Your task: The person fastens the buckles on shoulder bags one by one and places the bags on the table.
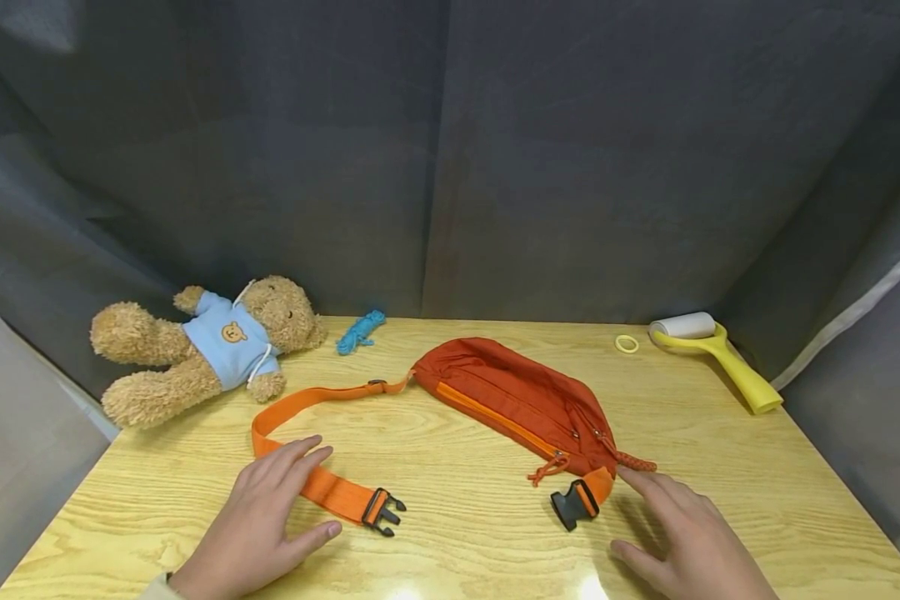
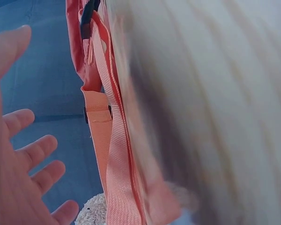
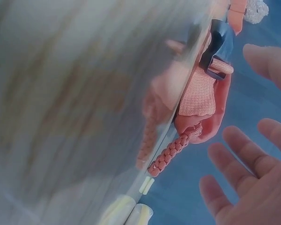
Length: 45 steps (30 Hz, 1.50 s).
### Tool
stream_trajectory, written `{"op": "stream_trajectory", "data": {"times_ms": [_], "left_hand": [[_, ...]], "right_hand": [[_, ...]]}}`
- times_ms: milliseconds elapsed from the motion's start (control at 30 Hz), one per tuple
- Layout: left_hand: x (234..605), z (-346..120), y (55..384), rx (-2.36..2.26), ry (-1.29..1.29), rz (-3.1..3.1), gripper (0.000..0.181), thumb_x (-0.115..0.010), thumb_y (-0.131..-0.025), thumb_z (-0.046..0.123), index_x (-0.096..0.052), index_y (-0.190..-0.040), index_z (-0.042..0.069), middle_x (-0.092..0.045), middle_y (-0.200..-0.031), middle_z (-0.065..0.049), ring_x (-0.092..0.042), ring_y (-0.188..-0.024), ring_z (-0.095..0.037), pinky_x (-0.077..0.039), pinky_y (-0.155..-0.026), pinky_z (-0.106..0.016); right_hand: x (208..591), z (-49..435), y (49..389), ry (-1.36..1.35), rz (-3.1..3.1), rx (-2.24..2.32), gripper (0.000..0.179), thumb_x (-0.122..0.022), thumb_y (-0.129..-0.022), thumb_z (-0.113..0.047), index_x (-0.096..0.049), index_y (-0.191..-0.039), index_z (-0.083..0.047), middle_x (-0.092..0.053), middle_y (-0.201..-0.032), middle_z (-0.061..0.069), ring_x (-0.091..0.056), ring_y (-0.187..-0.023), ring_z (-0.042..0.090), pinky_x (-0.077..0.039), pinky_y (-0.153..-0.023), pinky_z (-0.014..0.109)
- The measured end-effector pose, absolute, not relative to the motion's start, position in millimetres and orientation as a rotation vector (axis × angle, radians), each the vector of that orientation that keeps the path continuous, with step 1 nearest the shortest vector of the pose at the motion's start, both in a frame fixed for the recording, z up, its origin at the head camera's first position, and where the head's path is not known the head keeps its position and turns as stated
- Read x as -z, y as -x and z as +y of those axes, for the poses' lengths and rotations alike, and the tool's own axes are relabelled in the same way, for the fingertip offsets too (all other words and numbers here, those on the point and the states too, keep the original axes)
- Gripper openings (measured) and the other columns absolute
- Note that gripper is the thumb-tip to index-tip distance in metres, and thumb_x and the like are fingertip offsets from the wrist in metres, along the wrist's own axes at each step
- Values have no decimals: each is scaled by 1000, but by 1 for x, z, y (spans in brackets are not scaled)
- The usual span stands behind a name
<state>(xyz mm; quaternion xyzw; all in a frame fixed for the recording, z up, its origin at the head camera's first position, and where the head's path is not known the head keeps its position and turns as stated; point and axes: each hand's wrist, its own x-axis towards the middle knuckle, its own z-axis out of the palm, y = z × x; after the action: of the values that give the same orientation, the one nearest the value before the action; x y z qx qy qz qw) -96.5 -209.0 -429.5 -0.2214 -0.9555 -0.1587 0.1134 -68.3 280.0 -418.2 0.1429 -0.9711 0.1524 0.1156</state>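
Note:
A rust-red waist bag (image 1: 510, 396) lies on the wooden table, its orange strap (image 1: 307, 400) curving out to the left. That strap ends in a black prong buckle half (image 1: 382, 511); the matching socket half (image 1: 574, 504) sits on a short strap at the bag's right end. My left hand (image 1: 258, 521) is over the strap, fingers spread, overlapping it in the head view. Near the bag's right end is my right hand (image 1: 682, 533), fingers apart with nothing between them. A braided red cord (image 3: 168, 154) hangs from the bag, close to the right fingertips.
A teddy bear (image 1: 228, 342) in a blue top lies at the back left, with a bundle of blue cord (image 1: 361, 332) beside it. At the back right are a pale yellow ring (image 1: 626, 344) and a yellow-handled roller (image 1: 735, 362). Dark curtains (image 1: 435, 167) hang behind the table.

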Motion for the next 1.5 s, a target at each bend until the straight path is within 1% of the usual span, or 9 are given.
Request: {"op": "stream_trajectory", "data": {"times_ms": [533,833,1067,1500], "left_hand": [[429,-204,97,498,660,-2812,80,-71,-86,62,-44,-150,23,-40,-156,-3,-41,-136,-29,-36,-102,-62],[430,-203,97,490,673,-2795,83,-73,-84,61,-43,-151,22,-40,-156,-4,-39,-138,-29,-33,-104,-62],[429,-201,97,502,679,-2808,84,-73,-84,63,-43,-151,23,-37,-157,0,-41,-137,-28,-34,-104,-61],[429,-198,99,505,709,-2819,87,-75,-81,63,-42,-152,25,-36,-158,3,-39,-139,-24,-32,-108,-59]], "right_hand": [[418,278,69,-443,-2838,-458,86,-92,-68,-40,-55,-141,-13,-64,-127,7,-61,-113,34,-49,-90,59],[418,276,69,-422,-2879,-459,86,-92,-68,-42,-56,-141,-13,-64,-127,7,-61,-113,33,-50,-90,59],[417,274,70,-418,-2892,-488,84,-92,-68,-40,-57,-140,-14,-63,-128,7,-61,-114,33,-49,-90,59],[416,271,71,-398,-2944,-489,84,-91,-68,-46,-57,-140,-17,-62,-131,5,-60,-117,32,-49,-91,60]]}}
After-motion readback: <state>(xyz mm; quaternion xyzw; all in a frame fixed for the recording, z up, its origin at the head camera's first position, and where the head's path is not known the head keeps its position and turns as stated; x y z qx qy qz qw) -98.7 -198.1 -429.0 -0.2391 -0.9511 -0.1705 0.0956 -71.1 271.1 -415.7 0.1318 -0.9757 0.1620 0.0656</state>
